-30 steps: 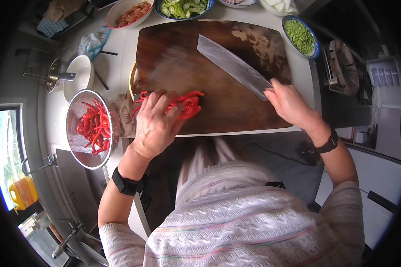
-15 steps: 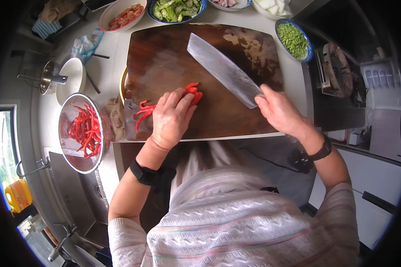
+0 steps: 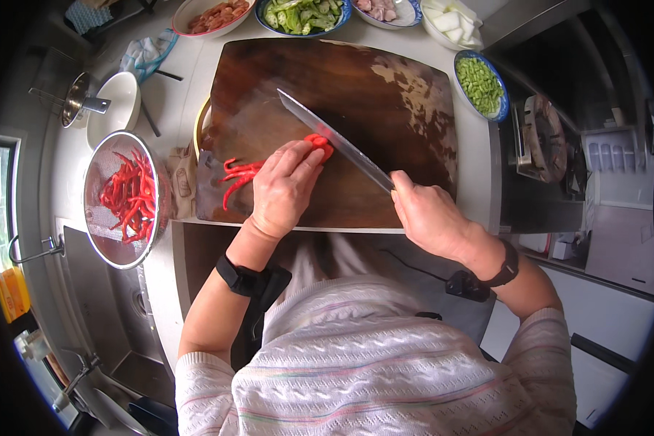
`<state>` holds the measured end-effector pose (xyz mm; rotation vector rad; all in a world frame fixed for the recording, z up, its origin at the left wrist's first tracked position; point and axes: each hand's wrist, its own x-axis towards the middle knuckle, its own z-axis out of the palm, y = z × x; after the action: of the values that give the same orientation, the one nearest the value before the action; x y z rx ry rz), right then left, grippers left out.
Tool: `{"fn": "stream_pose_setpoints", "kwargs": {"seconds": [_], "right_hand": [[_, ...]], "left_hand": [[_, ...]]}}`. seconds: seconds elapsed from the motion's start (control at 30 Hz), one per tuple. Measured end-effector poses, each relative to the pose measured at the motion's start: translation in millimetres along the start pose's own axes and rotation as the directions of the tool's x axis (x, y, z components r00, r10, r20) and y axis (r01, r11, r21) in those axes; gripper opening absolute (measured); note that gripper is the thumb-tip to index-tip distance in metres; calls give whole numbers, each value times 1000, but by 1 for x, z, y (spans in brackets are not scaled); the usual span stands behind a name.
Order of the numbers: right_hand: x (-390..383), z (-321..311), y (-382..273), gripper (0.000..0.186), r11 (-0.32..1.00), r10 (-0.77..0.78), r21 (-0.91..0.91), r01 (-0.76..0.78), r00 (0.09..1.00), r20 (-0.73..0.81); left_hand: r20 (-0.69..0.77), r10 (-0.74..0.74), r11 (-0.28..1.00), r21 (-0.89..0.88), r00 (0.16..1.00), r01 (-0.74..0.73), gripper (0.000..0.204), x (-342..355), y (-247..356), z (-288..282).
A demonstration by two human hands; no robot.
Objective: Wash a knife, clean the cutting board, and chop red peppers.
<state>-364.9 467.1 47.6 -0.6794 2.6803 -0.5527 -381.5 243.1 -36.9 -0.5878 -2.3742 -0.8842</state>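
Note:
On the dark wooden cutting board (image 3: pixel 370 80), my left hand (image 3: pixel 289 178) presses down on a small bunch of red chili peppers (image 3: pixel 240 176). Their thin ends stick out on the left of the hand, and their thick ends poke out past the fingertips on the right. My right hand (image 3: pixel 430 216) grips the handle of a broad cleaver (image 3: pixel 349 150). The blade stands on edge, slanting to the far left, right beside the chili ends and close to my left fingertips. Whether the edge touches the chilies or the board cannot be made out.
A mesh strainer (image 3: pixel 155 240) with more red chilies stands left of the board, by the sink (image 3: pixel 109 291). Bowls of sliced green vegetable (image 3: pixel 303 14), meat (image 3: pixel 218 17), white pieces (image 3: pixel 454 25) and chopped green bits (image 3: pixel 479 86) line the far side. A white bowl (image 3: pixel 127 98) sits at left.
The cleaver has swung left and turned from lying tilted to upright, coming beside the chili ends. My right hand moved left with it. My left hand still holds the chilies.

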Motion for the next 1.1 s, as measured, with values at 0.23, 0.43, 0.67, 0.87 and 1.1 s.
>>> {"fn": "stream_pose_setpoints", "kwargs": {"seconds": [0.23, 0.43, 0.67, 0.87, 1.1], "right_hand": [[1, -10, 0, 11, 1000, 9, 10, -9, 999, -38], [-8, -22, -10, 12, 1000, -2, 10, 2, 1000, -22], [-4, -22, -8, 14, 1000, -10, 18, 10, 1000, 12], [2, -26, -10, 12, 998, 30, 52, -35, 996, 82], [8, 6, 0, 14, 997, 79, 21, -79, 997, 10]], "left_hand": [[-26, 1, 999, -39, 1000, -2, 26, -1, -2, 5], [-17, -6, 999, -35, 1000, 5, 26, -1, -3, 3], [-22, -2, 999, -41, 1000, 1, 25, -1, -2, 5], [-16, 35, 999, -7, 999, -35, 25, -1, -3, 5], [-15, 48, 999, -26, 999, -48, 26, -3, -3, 7]]}}
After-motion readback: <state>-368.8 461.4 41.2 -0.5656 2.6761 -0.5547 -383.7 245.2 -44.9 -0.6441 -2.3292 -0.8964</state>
